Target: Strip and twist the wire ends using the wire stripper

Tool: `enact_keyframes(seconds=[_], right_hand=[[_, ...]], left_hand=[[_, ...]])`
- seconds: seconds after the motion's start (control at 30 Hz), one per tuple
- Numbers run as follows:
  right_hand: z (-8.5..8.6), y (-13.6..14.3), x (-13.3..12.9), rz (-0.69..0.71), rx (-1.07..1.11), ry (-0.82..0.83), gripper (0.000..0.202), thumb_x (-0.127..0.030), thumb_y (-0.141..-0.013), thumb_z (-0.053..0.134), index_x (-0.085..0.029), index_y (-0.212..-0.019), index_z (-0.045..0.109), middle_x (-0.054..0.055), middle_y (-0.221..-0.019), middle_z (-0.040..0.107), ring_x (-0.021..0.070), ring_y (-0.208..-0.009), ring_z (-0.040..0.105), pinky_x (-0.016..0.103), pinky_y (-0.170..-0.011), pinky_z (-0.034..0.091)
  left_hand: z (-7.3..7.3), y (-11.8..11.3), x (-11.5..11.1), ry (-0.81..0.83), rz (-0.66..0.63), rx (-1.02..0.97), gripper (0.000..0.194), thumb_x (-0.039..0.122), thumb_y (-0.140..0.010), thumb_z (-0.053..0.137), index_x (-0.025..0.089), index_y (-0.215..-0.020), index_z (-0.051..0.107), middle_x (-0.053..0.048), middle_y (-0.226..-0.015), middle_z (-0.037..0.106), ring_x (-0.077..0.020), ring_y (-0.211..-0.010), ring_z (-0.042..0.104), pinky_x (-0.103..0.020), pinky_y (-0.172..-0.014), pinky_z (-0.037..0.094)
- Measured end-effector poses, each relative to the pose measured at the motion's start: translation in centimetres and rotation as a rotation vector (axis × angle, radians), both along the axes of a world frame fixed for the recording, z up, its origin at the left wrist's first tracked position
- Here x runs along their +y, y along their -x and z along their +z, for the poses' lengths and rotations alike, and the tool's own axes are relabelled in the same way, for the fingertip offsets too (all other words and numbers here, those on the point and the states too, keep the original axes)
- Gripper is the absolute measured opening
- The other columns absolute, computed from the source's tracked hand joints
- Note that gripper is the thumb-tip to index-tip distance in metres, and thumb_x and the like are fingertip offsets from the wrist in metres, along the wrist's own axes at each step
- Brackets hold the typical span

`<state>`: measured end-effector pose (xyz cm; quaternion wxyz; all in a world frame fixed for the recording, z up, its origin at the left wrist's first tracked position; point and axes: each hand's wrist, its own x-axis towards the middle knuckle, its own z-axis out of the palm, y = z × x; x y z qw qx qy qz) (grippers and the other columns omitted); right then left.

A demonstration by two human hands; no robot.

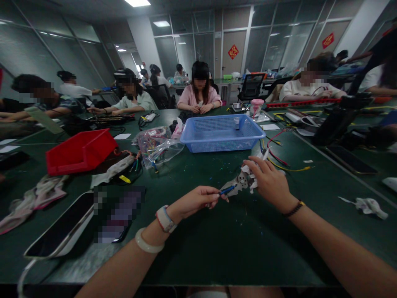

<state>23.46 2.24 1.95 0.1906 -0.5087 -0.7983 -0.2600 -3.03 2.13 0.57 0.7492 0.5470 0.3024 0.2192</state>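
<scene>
My left hand (203,198), with a watch and a pale bangle on its wrist, pinches a short blue wire (227,190). The wire points up and to the right, its far end at the jaws of metal wire strippers (241,182). My right hand (269,182) is closed round the strippers' handles, which are partly wrapped in white tissue (252,187). The fingers hide most of the handles. Whether the jaws are pressed onto the wire I cannot tell. Small blue scraps lie on the green table (198,231) around the hands.
Beyond my hands stands a blue mesh basket (221,145). To its left are a clear bag of wires (153,145) and a red bin (77,153). Red and yellow wires (287,167) lie at right. A white-framed device (62,227) rests front left. Several people sit around the tables.
</scene>
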Motion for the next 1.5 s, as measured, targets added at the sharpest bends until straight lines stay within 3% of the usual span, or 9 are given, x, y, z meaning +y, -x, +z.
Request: enact_keyframes(seconds=[0.63,1.17,1.33,1.5], right_hand=[[0.18,-0.09,-0.09,0.034,-0.013,-0.027,0.036,-0.008,-0.086,0.046,-0.019,-0.119,0.054,0.01,-0.125,0.058,0.0219,-0.097,0.052,0.03,-0.068,0.041],[0.58,-0.25,-0.15,0.062,-0.122,-0.216,0.022,-0.014,-0.091,0.044,-0.019,-0.105,0.061,0.009,-0.107,0.064,0.0202,-0.083,0.048,0.031,-0.067,0.035],[0.54,-0.26,-0.12,0.05,-0.094,-0.195,0.022,-0.013,-0.091,0.043,-0.019,-0.102,0.061,0.009,-0.104,0.064,0.0197,-0.081,0.049,0.03,-0.066,0.036],[0.31,-0.08,-0.22,0.02,-0.041,-0.092,0.032,-0.009,-0.087,0.045,-0.018,-0.115,0.057,0.012,-0.118,0.06,0.0218,-0.092,0.051,0.03,-0.067,0.04]], left_hand=[[0.13,0.22,0.07,0.032,-0.04,0.002,0.03,0.033,-0.082,0.066,0.011,-0.101,0.07,0.001,-0.066,0.05,-0.0086,-0.061,0.04,-0.023,-0.057,0.029],[0.09,0.15,0.0,0.046,-0.038,0.011,0.03,0.034,-0.081,0.068,0.01,-0.099,0.072,0.001,-0.064,0.052,-0.0078,-0.06,0.043,-0.022,-0.055,0.028],[0.06,0.17,0.03,0.051,-0.033,0.006,0.029,0.032,-0.08,0.068,0.01,-0.098,0.071,0.001,-0.065,0.053,-0.0082,-0.061,0.042,-0.022,-0.057,0.03],[0.26,0.07,-0.08,0.059,-0.004,-0.013,0.029,0.033,-0.079,0.069,0.01,-0.098,0.071,0.0,-0.067,0.056,-0.0081,-0.06,0.043,-0.022,-0.054,0.027]])
